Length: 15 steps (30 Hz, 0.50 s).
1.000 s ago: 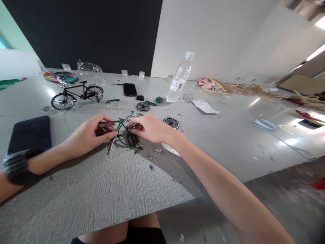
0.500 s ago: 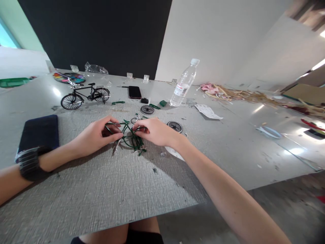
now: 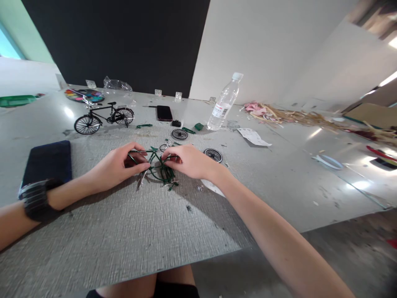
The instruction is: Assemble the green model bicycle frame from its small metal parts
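A small green model bicycle frame (image 3: 156, 165) lies on the grey table (image 3: 130, 231) between my hands. My left hand (image 3: 119, 165) pinches the frame's left end with thumb and fingers. My right hand (image 3: 187, 160) grips its right side, fingertips curled around the thin tubes. Two loose black spoked wheels (image 3: 213, 154) (image 3: 180, 133) rest just beyond the hands, with small green parts (image 3: 198, 126) near them. A finished black model bicycle (image 3: 104, 117) stands at the far left.
A dark phone (image 3: 48, 162) lies by my left forearm; another phone (image 3: 164, 112) sits further back. A clear water bottle (image 3: 223, 102) stands behind the wheels. A paper sheet (image 3: 252, 135), straw-like scraps (image 3: 291, 116) and a paint palette (image 3: 83, 95) lie around.
Both hands keep hold of the green frame with almost no movement. Since one second ago the view has shifted, so everything sits slightly to the right and lower.
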Each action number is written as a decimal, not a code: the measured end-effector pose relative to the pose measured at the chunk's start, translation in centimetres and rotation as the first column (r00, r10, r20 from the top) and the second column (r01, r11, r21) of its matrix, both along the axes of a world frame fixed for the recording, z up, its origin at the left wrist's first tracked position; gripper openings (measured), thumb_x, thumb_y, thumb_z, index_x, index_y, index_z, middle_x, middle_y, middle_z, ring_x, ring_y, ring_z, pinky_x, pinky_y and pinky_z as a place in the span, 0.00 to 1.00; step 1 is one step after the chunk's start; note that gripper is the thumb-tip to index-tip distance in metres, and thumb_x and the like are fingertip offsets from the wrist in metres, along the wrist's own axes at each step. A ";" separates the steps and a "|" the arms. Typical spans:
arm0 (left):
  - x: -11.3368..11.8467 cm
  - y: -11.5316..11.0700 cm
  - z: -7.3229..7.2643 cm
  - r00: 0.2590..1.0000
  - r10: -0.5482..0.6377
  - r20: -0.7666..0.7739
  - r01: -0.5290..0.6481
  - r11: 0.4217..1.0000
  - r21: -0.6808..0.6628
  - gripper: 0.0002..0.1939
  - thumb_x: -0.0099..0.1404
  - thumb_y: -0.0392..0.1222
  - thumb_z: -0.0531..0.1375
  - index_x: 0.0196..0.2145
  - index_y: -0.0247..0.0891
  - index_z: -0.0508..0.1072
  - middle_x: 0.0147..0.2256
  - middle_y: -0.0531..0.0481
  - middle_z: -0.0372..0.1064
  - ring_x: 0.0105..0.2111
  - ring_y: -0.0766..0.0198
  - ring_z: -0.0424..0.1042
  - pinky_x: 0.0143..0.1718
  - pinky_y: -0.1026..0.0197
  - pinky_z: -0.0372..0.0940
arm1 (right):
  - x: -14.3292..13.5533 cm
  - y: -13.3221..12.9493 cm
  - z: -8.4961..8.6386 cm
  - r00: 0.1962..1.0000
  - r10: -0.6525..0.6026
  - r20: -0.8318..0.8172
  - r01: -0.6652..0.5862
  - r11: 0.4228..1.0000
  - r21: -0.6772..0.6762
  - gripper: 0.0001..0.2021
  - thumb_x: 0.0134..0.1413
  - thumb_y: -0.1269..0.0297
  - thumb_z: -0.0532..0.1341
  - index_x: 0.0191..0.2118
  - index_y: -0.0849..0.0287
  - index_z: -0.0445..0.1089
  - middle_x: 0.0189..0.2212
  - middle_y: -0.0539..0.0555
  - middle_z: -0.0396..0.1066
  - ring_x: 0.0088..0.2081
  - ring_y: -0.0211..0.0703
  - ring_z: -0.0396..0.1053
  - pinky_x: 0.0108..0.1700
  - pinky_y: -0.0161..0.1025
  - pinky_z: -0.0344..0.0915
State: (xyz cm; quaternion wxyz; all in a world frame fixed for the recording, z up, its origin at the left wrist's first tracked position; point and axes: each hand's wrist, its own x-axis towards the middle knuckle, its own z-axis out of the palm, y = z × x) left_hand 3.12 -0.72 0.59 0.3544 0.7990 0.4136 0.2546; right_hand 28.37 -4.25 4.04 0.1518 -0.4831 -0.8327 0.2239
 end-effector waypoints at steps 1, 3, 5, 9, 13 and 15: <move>0.0 0.0 0.1 1.000 0.002 0.001 -0.002 1.000 0.001 0.24 0.62 0.61 0.65 0.45 0.40 0.69 0.39 0.45 0.80 0.39 0.54 0.79 0.40 0.54 0.73 | 0.0 0.0 0.0 1.000 0.002 0.003 -0.002 1.000 0.001 0.10 0.66 0.62 0.59 0.46 0.57 0.75 0.38 0.55 0.78 0.36 0.43 0.71 0.37 0.40 0.59; 0.1 -0.1 0.2 1.000 0.005 0.002 -0.005 1.000 0.004 0.24 0.61 0.61 0.65 0.45 0.40 0.69 0.39 0.45 0.80 0.38 0.54 0.80 0.40 0.55 0.73 | 0.0 0.0 0.0 1.000 0.000 0.010 0.000 1.000 -0.002 0.10 0.66 0.62 0.58 0.46 0.57 0.75 0.38 0.54 0.78 0.36 0.43 0.71 0.36 0.40 0.59; 0.1 -0.1 0.2 1.000 0.008 0.002 -0.008 1.000 0.006 0.24 0.61 0.61 0.65 0.45 0.40 0.69 0.38 0.45 0.80 0.38 0.54 0.80 0.39 0.55 0.73 | 0.0 0.0 0.0 1.000 -0.005 0.015 0.005 1.000 -0.005 0.10 0.66 0.62 0.58 0.46 0.57 0.75 0.39 0.54 0.78 0.37 0.43 0.72 0.36 0.40 0.59; 0.0 -0.1 0.2 1.000 0.004 0.000 -0.004 1.000 0.011 0.25 0.61 0.61 0.65 0.45 0.40 0.69 0.38 0.46 0.80 0.37 0.55 0.80 0.39 0.55 0.73 | 0.0 0.0 0.0 1.000 -0.007 0.019 0.007 1.000 0.001 0.10 0.66 0.62 0.58 0.46 0.57 0.75 0.39 0.54 0.78 0.37 0.42 0.71 0.37 0.39 0.59; 0.0 0.0 0.1 1.000 0.005 -0.005 -0.004 1.000 0.021 0.24 0.61 0.61 0.65 0.45 0.40 0.69 0.38 0.46 0.80 0.37 0.55 0.80 0.39 0.55 0.73 | 0.0 -0.1 0.1 1.000 -0.009 0.020 0.009 1.000 -0.005 0.10 0.65 0.63 0.59 0.47 0.57 0.75 0.40 0.55 0.78 0.37 0.43 0.72 0.38 0.40 0.60; 0.0 0.0 0.1 1.000 0.008 -0.015 -0.007 1.000 0.021 0.24 0.61 0.61 0.65 0.45 0.41 0.69 0.38 0.47 0.80 0.37 0.55 0.80 0.39 0.55 0.73 | 0.0 -0.1 0.1 1.000 -0.007 0.019 0.007 1.000 -0.006 0.10 0.65 0.63 0.59 0.47 0.57 0.75 0.40 0.55 0.78 0.37 0.43 0.72 0.38 0.40 0.60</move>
